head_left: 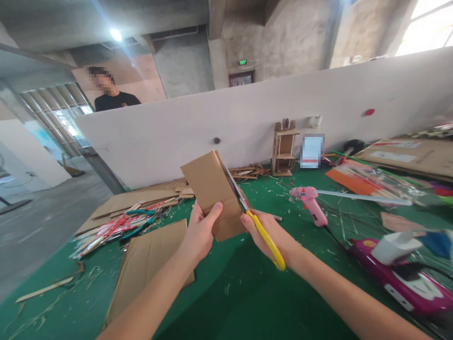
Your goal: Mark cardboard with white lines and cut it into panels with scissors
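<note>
My left hand (203, 231) grips a folded or doubled piece of brown cardboard (212, 193) by its lower left side, thumb on the front face. My right hand (264, 233) is closed around scissors (267, 238) with yellow handles. Their blades lie along the right edge of the cardboard, pointing up and away; part of the blades is hidden behind it. A larger flat cardboard sheet (152, 264) rests on the green table (226, 302) under my left forearm.
A pink glue gun (311, 203) stands to the right, its cord leading to a magenta power strip (399, 269). At left lie wrapped sticks (106, 231) and teal-handled pliers (141, 226). A small cardboard shelf (284, 148) stands by the white partition (177, 137). Behind it is a person (115, 97).
</note>
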